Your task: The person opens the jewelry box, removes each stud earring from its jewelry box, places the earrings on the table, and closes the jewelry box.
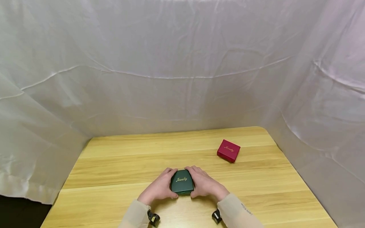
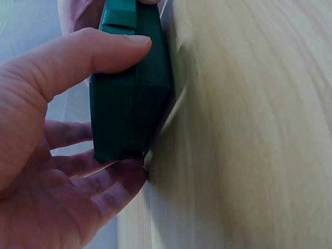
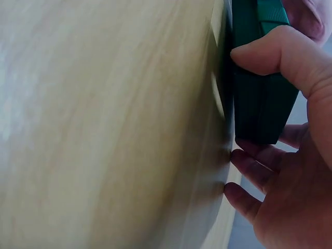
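Observation:
A dark green jewelry box (image 1: 182, 181), its lid lettered "Jewelry" in gold, sits between both hands near the front of the table, lid closed. My left hand (image 1: 163, 186) grips its left side, the thumb on the front face beside the ribbed tab (image 2: 119, 18) and the fingers round the back. From the right, my right hand (image 1: 203, 183) holds the box the same way, with its thumb (image 3: 259, 54) across the front face. In both wrist views the box is close over the tabletop, and some fingertips reach down to the wood.
A red jewelry box (image 1: 228, 150), also closed and gold-lettered, lies toward the back right of the wooden table (image 1: 119, 164). Pale cloth curtains (image 1: 171, 101) hang behind the table and along both sides.

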Demonstrator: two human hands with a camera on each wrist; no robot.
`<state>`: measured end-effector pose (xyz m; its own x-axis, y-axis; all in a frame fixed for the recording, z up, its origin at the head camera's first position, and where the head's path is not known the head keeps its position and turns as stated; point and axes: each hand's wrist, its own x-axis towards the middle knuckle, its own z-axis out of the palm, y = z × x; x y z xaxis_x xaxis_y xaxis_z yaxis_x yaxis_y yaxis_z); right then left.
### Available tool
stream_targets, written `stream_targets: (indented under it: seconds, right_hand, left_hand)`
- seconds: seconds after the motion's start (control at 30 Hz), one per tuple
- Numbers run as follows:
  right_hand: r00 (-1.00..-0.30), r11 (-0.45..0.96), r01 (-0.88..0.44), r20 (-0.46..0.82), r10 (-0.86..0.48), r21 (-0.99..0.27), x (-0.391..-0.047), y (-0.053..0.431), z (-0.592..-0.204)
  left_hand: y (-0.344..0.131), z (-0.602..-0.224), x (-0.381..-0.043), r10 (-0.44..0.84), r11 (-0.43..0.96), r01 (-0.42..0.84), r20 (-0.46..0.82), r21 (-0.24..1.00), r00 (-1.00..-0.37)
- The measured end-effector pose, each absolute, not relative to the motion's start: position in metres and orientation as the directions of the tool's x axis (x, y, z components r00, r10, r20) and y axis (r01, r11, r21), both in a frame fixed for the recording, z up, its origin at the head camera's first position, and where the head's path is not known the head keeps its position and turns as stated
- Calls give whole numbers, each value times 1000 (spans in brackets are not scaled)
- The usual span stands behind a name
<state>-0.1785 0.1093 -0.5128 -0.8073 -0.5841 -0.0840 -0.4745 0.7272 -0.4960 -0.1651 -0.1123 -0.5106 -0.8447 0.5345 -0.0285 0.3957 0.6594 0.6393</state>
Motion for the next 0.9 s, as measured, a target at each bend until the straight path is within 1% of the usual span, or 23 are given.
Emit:
stream_targets:
  seconds: [0.13,0.37,0.53,0.9]
  right_hand:
    - [-805,730,-481,-85,-587,-485,-180,109,-514]
    - [-801,741,-533,-37,-597,-409,-180,107,-517]
    - [-806,753,-541,-25,-592,-375,-179,106,-518]
    - [-805,756,-537,-40,-592,-373,-178,106,-518]
  left_hand:
    - [-112,-511,-165,533,663,395,-30,636,-846]
    - [-112,-507,-167,529,683,390,-49,618,-847]
    - [-112,-504,-167,524,684,386,-50,619,-850]
    - [-111,-498,-172,541,715,412,-74,565,-838]
